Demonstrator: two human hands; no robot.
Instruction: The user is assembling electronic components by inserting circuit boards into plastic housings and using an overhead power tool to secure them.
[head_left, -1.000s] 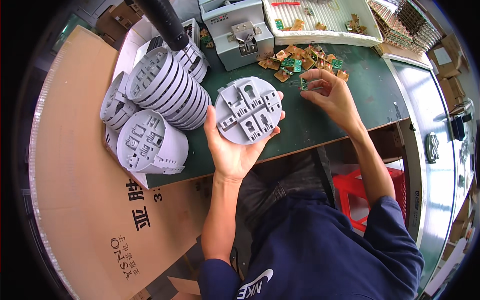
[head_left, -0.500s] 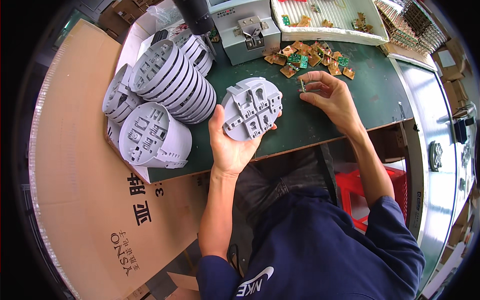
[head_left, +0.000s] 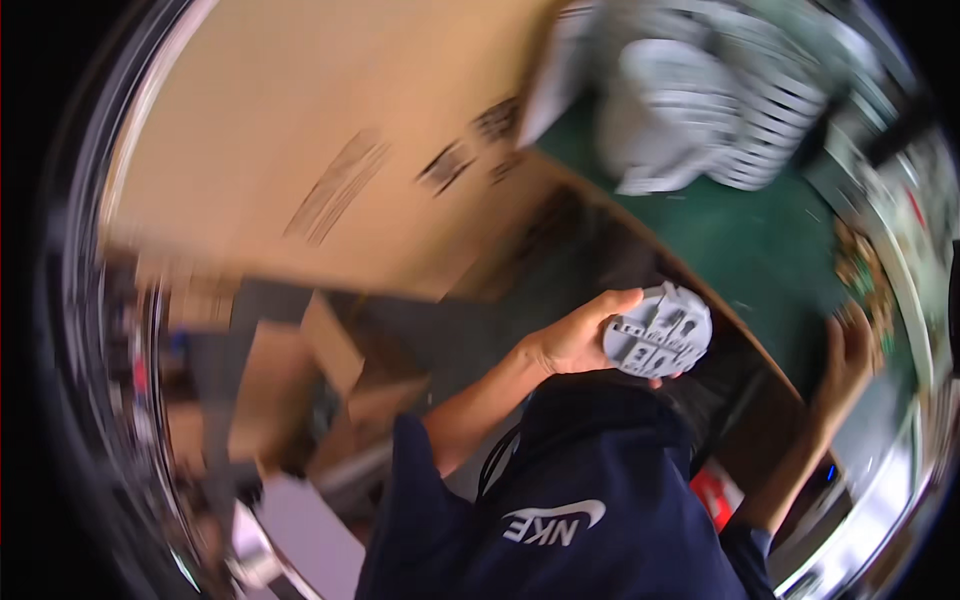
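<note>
In left hand (head_left: 580,335): round light-grey plastic plate (head_left: 657,335), moulded with raised blocks, slots and keyhole-like cutouts. Held by the rim on the left side, thumb along the upper edge, other fingers curled behind, a fingertip just showing past the lower edge. Closed snugly on the plate, no slack visible. Moulded face turned toward the camera. Held up in front of the body, by the front edge of the green workbench (head_left: 740,250).

At right hand (head_left: 848,350): thumb and fingers smeared by motion. Cannot tell how wide apart at the tips, nor whether holding anything. Over the bench, just beside a heap of small brown and green circuit boards (head_left: 868,280); well apart from the plate.

Farther out on the bench: two stacks of grey round plastic plates, one broad and pale (head_left: 665,110), one with dark gaps between layers (head_left: 772,125), close together near the far corner. Past these, grey metal machine (head_left: 838,175), blurred; beyond the boards, white tray (head_left: 910,295).

Off the bench: large brown cardboard sheet (head_left: 300,120) with dark print, opened carton (head_left: 340,350) below, red stool (head_left: 715,495) mostly hidden under the bench edge.
</note>
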